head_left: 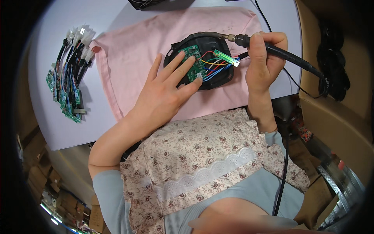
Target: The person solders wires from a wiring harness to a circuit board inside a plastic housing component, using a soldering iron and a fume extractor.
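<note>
A black plastic housing [216, 80] lies open side up. Inside it sits a green circuit board [193, 51], with a smaller narrow green board [226, 58] joined by red, yellow, white and blue wires [215, 71]. My left hand [165, 87] rests with fingers stretched and apart on the larger board, pressing on it and the housing's left side. My right hand [261, 58] is closed round the black handle of a soldering iron [279, 53]. The iron's metal end points left, over the housing's upper right rim; whether it touches cannot be made out.
A pink cloth [132, 50] lies under the housing on the white table [43, 35]. At the left is a bundle of wired circuit boards with white connectors [70, 74]. A cardboard box [331, 121] with black parts [331, 62] stands right. The iron's black cable [286, 171] hangs nearby.
</note>
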Tool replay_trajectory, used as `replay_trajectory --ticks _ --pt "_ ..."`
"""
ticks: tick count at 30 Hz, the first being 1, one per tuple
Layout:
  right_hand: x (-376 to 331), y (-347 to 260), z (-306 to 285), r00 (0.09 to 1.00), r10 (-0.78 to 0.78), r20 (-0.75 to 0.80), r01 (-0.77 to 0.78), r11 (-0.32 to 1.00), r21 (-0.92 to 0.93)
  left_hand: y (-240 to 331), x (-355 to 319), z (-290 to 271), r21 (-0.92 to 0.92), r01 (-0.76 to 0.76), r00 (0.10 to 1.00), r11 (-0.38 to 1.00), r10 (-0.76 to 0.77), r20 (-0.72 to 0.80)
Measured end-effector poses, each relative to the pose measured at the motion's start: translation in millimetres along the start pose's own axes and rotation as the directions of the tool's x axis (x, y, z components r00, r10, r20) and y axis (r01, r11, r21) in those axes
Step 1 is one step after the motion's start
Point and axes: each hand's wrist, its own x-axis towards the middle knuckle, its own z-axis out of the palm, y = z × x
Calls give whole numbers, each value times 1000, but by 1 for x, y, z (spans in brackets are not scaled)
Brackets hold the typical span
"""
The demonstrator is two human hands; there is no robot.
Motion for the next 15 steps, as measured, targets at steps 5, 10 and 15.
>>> replay_trajectory --ticks 5,10,15 --pt "2 9 -4 998 29 56 -32 998 53 0 0 1 3 -9 1000 1000 9 -12" --pt "2 9 -2 985 154 78 -158 986 55 -1 -1 3 12 -15 1000 1000 15 -17" --pt "2 6 0 976 210 65 -212 977 36 -1 -1 3 31 -20 1000 999 20 -9"
